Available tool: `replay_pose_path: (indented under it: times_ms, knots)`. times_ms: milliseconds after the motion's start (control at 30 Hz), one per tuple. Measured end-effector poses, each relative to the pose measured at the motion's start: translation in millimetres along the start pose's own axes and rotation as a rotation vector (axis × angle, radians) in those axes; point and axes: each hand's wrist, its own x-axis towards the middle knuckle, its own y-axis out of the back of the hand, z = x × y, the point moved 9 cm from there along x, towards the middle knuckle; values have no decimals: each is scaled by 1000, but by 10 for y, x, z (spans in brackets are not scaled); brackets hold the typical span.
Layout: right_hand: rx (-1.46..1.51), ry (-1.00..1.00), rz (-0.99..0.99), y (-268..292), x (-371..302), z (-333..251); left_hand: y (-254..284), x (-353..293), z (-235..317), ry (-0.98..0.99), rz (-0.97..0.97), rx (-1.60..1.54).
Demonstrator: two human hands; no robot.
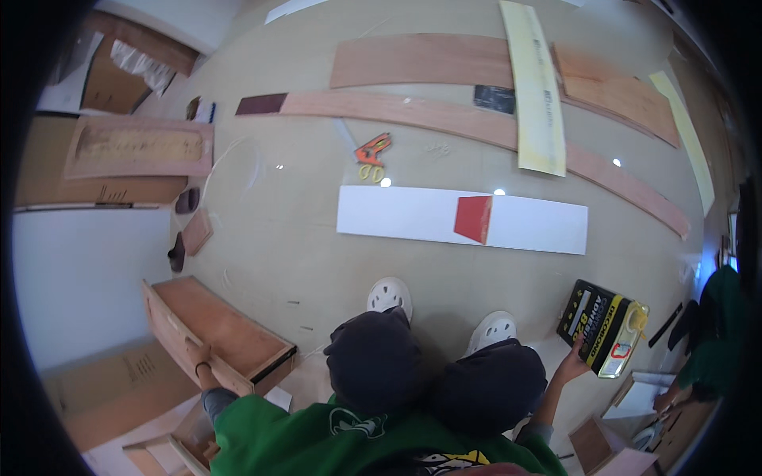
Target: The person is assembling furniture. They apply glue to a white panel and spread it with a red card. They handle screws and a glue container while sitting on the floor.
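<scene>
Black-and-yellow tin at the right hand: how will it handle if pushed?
The rectangular tin is probably stiff, given its flat faces. Unlikely to roll, being boxy. Likely awkward one-handed: it's broad beside the right hand. Weight unclear; contents hidden.

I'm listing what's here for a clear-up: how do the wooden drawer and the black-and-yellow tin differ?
The drawer is plain reddish-brown wood, while the tin is black and yellow with printing. The drawer is open-topped; the tin is closed-sided. The drawer is long, the tin compact. Both are box-shaped.
</scene>
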Motion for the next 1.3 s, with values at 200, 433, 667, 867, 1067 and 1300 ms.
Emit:
replay_pose_path:
  times_ms: [200,433,667,867,1067,1300]
  knots:
    - [32,151,42,26,29,29,90,77,-79,91,85,107]
    - [139,279,88,-41,-40,-230,126,-209,338,149,155,28]
    - [-3,366,46,-50,-34,-432,92,-250,371,186,176,125]
    - [148,416,46,-41,14,-571,639,-515,1242,17,357,375]
    - [-78,170,60,127,238,-548,1226,-978,3476,-651,606,53]
    - [-218,411,-161,219,402,-1423,799,-2597,6188,-1360,437,-473]
